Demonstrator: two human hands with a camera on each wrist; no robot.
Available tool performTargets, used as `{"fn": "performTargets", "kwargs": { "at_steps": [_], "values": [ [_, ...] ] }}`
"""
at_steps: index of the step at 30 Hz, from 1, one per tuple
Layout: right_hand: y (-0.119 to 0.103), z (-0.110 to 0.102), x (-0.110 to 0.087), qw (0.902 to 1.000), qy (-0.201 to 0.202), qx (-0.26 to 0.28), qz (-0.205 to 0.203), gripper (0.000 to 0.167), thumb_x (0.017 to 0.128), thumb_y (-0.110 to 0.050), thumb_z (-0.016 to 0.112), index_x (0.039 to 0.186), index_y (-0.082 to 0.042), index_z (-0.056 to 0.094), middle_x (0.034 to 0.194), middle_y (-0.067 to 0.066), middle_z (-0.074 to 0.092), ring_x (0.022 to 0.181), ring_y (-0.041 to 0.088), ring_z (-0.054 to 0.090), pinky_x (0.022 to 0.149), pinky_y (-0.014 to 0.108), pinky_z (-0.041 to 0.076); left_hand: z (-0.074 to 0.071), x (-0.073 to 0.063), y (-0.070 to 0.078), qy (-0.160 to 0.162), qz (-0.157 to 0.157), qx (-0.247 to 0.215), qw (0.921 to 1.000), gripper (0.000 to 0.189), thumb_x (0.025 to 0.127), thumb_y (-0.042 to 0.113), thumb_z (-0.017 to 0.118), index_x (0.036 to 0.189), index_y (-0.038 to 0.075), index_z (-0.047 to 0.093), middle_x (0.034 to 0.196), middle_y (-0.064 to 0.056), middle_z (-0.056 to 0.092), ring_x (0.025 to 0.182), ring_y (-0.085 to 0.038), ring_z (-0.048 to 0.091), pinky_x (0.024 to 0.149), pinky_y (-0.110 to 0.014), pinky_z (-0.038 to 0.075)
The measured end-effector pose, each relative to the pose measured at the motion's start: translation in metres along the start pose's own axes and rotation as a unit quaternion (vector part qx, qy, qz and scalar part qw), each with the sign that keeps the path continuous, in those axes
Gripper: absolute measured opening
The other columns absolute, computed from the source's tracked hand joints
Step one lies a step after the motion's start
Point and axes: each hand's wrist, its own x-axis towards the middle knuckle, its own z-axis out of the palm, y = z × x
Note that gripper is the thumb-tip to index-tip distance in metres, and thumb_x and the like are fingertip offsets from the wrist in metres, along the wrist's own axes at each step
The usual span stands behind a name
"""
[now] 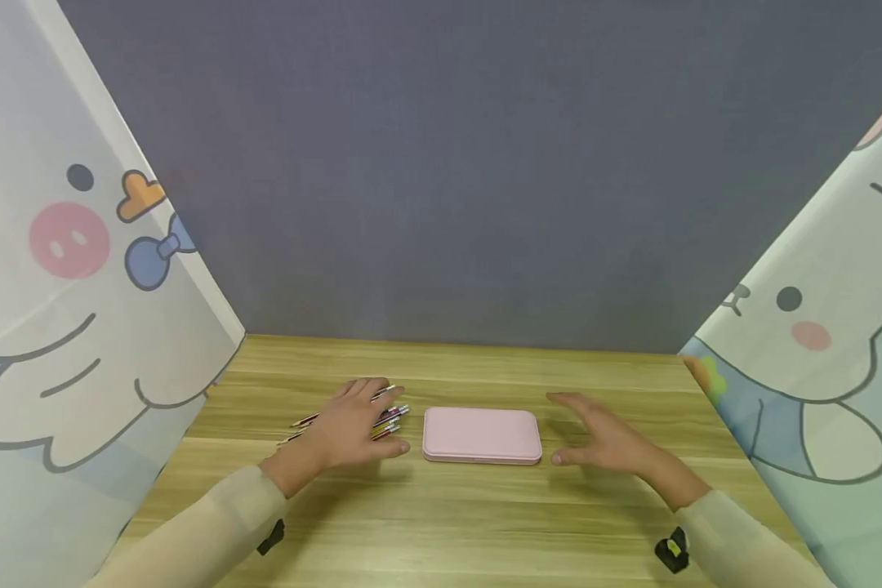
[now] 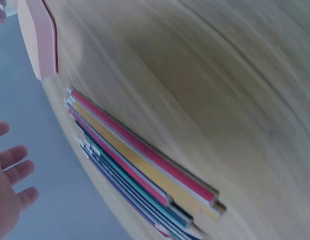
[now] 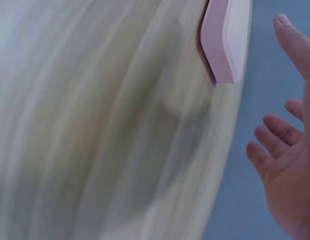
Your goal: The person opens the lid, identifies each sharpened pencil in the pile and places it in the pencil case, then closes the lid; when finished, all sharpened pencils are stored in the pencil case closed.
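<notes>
A closed pink case (image 1: 482,434) with rounded corners lies flat on the wooden table between the two hands. Left of it, several pencils (image 2: 140,155) in red, yellow, green and blue lie side by side in a bundle. My left hand (image 1: 353,425) hovers over these pencils with fingers spread, hiding part of them in the head view; the left wrist view shows a gap between hand and bundle. To the right of the case, my right hand (image 1: 599,433) is held in the air, thumb and fingers apart, holding nothing. Its fingers (image 3: 280,135) point toward the case without touching it.
The wood-grain table (image 1: 441,523) ends at a dark grey panel (image 1: 441,180) behind. Side panels with cartoon animals stand at left (image 1: 103,327) and right (image 1: 816,384). A small black device (image 1: 672,551) is worn at the right wrist.
</notes>
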Motion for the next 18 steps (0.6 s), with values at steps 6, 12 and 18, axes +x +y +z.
{"fn": "performTargets", "kwargs": {
  "at_steps": [6,12,18],
  "values": [
    [0.01,0.017,0.004,0.9928,-0.021,0.117,0.009,0.088,0.085,-0.03,0.086,0.153,0.001,0.041,0.151,0.022,0.05,0.136,0.044,0.05,0.105,0.061,0.045,0.006,0.005,0.013,0.003,0.005,-0.009,0.9999,0.088,0.087,0.082,0.052,0.15,0.021,0.052,0.14,-0.004,0.054,0.133,-0.028,0.051,0.108,-0.058,0.044],
    [0.019,0.031,0.009,0.989,-0.01,0.145,0.024,0.088,0.081,-0.036,0.088,0.15,-0.001,0.046,0.147,0.018,0.057,0.134,0.043,0.053,0.106,0.062,0.044,0.01,0.012,0.027,0.008,0.024,-0.037,0.999,0.082,0.087,0.078,0.056,0.145,0.021,0.057,0.137,-0.002,0.057,0.128,-0.026,0.053,0.108,-0.056,0.044],
    [0.023,0.042,0.013,0.9868,-0.016,0.158,0.034,0.09,0.079,-0.04,0.089,0.15,-0.002,0.048,0.146,0.015,0.058,0.136,0.041,0.053,0.109,0.061,0.041,0.013,0.019,0.043,-0.007,0.042,-0.068,0.9968,0.075,0.088,0.076,0.058,0.139,0.023,0.062,0.134,0.002,0.058,0.126,-0.022,0.054,0.106,-0.051,0.046]
  ]
}}
